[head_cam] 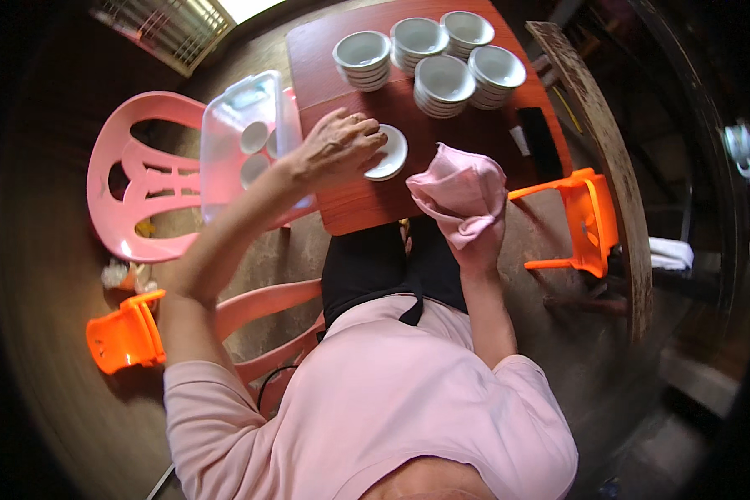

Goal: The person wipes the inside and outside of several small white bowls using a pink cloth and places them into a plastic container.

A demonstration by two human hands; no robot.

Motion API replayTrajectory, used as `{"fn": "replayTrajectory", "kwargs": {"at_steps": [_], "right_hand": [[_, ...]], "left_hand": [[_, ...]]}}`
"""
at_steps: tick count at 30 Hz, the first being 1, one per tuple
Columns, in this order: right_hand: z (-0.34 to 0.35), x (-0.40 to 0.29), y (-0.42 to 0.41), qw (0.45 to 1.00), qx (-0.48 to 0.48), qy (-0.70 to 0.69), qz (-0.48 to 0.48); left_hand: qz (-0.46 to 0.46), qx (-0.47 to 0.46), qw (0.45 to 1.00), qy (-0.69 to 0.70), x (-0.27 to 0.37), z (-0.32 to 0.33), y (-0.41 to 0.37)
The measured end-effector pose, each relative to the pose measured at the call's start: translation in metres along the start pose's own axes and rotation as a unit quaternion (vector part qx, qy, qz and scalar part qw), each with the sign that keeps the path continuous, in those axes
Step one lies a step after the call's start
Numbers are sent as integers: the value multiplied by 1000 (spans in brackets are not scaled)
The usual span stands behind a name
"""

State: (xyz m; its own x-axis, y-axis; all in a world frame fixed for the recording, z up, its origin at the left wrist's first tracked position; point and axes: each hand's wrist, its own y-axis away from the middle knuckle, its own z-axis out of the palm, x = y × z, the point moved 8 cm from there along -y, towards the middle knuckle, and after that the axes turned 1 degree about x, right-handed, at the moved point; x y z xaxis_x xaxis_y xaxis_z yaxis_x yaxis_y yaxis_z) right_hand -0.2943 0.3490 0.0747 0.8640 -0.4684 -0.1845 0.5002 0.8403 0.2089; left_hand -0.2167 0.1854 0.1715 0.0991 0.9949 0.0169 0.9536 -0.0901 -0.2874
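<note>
My left hand (344,142) reaches over the front of the red-brown wooden table (350,209), its curled fingers gripping the rim of a small white bowl (392,153). That bowl is tilted, and my hand hides its left part. A pink cloth (459,190) is bunched in my right hand (482,250), covering most of the fingers. Further back on the tabletop stand several stacks of white bowls (445,84), open side up. Left of the table, a clear plastic bin (215,181) holds a few white bowls (254,137).
The bin rests on a pink plastic chair (109,206). A dark flat object (537,140) and a small white item (520,140) lie at the table's right edge. Orange plastic stools (590,222) stand to the right and lower left. A rough wooden beam (612,150) runs along the right.
</note>
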Motion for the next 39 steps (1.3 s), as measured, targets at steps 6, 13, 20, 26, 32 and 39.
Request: {"fn": "replayTrajectory", "kwargs": {"at_steps": [6, 13, 20, 26, 32, 39], "right_hand": [[16, -13, 20, 997, -71, -32, -6], [8, -15, 15, 994, -68, -85, 9], [14, -20, 5, 992, -80, -89, -26], [47, -13, 2, 894, -173, 391, -135], [111, 33, -4, 557, -310, 703, -314], [109, 82, 0, 641, -391, 653, -99]], "left_hand": [[-311, -226, 923, 39, 0, 74, 9], [-278, -127, 952, 17, 13, 100, 23], [-285, -39, 951, 110, 11, 102, 34], [-381, 86, 857, 337, 39, 39, 39], [-370, 211, 676, 601, 98, 18, 83], [-449, 257, 611, 599, 126, 6, 123]]}}
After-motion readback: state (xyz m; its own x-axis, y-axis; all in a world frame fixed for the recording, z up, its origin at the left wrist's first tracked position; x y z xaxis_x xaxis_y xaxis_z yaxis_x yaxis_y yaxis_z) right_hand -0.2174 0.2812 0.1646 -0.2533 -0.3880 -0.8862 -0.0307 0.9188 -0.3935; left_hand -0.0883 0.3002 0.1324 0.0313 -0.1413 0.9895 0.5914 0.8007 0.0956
